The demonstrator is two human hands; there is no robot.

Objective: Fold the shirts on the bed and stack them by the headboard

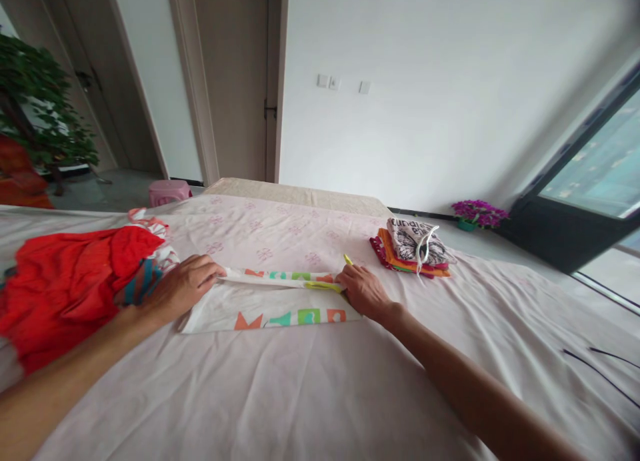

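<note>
A white garment [215, 309] with orange, teal and green printed shapes lies on the sheet in front of me. It is folded into a long strip, and its upper layer is lifted slightly along the far edge. My left hand [194, 279] is closed on the left end of that edge, fingers pinched together. At the other end, my right hand [363, 289] grips the cloth, close to a bright yellow trim [320, 286]. The fingertips of my right hand are partly hidden. What kind of garment it is I cannot tell.
Rumpled red clothes [75, 274] are heaped at the left, by my left forearm. A stack of folded clothes [413, 247] sits to the right, beyond my right hand. Two dark cords [600, 374] lie at the right. A pink stool [170, 192] stands behind the sheet [300, 394].
</note>
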